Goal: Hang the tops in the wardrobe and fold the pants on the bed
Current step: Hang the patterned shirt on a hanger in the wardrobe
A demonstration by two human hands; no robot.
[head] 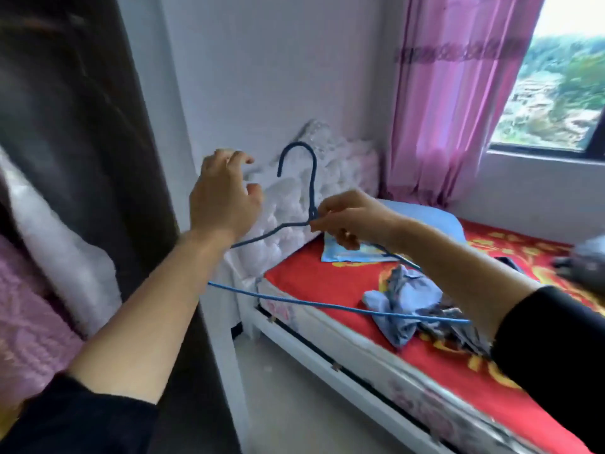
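Observation:
My right hand (352,217) pinches a blue wire hanger (312,188) at its neck, hook pointing up, in the air over the head of the bed. My left hand (224,194) hovers just left of the hook with fingers loosely spread, holding nothing. A crumpled light blue and grey garment (409,299) lies on the red bedspread (311,276) below my right forearm. The dark wardrobe (65,109) stands at the left, with a white garment (62,253) and a pink one (29,322) hanging inside.
A white tufted headboard (327,172) backs the bed. A blue pillow (425,221) lies by the pink curtain (442,93). Grey clothing (586,263) sits at the far right of the bed. A window (556,86) is at the upper right. Floor shows beside the bed frame (327,362).

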